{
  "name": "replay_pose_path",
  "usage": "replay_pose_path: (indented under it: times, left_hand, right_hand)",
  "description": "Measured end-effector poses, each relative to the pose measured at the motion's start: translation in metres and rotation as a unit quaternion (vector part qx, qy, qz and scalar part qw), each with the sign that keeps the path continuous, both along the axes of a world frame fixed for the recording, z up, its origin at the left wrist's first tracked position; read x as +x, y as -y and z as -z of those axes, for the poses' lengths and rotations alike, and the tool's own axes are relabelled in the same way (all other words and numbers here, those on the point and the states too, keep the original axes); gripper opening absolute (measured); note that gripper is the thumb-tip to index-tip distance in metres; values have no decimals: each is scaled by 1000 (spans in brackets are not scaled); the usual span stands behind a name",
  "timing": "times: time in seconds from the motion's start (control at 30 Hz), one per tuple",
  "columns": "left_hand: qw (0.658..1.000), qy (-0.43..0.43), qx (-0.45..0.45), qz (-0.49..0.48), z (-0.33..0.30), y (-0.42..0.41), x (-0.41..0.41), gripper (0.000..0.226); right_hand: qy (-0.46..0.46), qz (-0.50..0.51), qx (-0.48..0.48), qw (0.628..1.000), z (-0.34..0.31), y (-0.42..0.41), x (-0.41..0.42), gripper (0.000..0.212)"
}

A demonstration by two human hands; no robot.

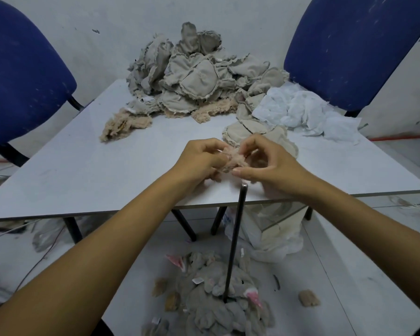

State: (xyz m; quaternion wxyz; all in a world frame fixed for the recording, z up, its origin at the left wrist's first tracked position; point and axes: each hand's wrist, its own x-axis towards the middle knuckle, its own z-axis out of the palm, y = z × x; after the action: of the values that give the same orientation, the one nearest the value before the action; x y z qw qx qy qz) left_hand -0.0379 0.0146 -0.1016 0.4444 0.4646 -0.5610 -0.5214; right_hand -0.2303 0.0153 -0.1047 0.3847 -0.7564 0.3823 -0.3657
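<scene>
Two bare hands work a small fuzzy pink-beige fabric piece [233,160] low over the near part of a white bench [83,170], close to its front edge, which runs under both wrists. The left hand [199,158] curls its fingers round the piece's left side. The right hand [264,166] pinches the right side between thumb and bent fingers, so each grip is clamped on the cloth. The piece seems to hang just above the surface, though the fingers hide its underside.

A broad stretch of bare bench lies open to the left of the hands, up to the left edge. Behind the right hand, nearly touching it, sits a small stack of rounded beige pieces [247,132]. Farther back, a large heap of grey-beige pieces [194,76] fills the far corner against the wall. Crumpled white cloth [306,112] lies along the right edge, and a tan fluffy scrap [121,124] lies well apart to the left.

Blue chairs [22,76] and [349,52] flank the bench. A thin black rod [235,238] stands upright just below the front edge, rising from a pile of grey soft pieces [216,299] on the floor.
</scene>
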Motion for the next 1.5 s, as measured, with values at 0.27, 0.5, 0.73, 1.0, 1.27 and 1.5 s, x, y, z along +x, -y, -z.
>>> replay_pose_path:
  times: [0.27,0.5,0.73,1.0,1.27,1.5]
  left_hand:
    - [984,164,-15,61,-9,3,11,17]
    - [956,219,-116,155,-4,-5,-4,11]
    - [974,178,-114,78,-4,-6,-7,25]
    - [862,435,-254,60,4,2,13,55]
    - [928,324,-178,53,-1,0,15,42]
    - [875,435,-204,59,-3,7,11,29]
  right_hand:
    - [-355,127,-109,920,5,21,-24,41]
    - [-374,142,-171,901,15,17,-20,30]
    - [-348,98,-180,915,10,11,-6,35]
    - [-114,95,-232,961,6,4,-1,18]
    - [-305,39,-229,923,10,16,-1,33]
    - [-371,-7,-145,917,-6,19,-3,38]
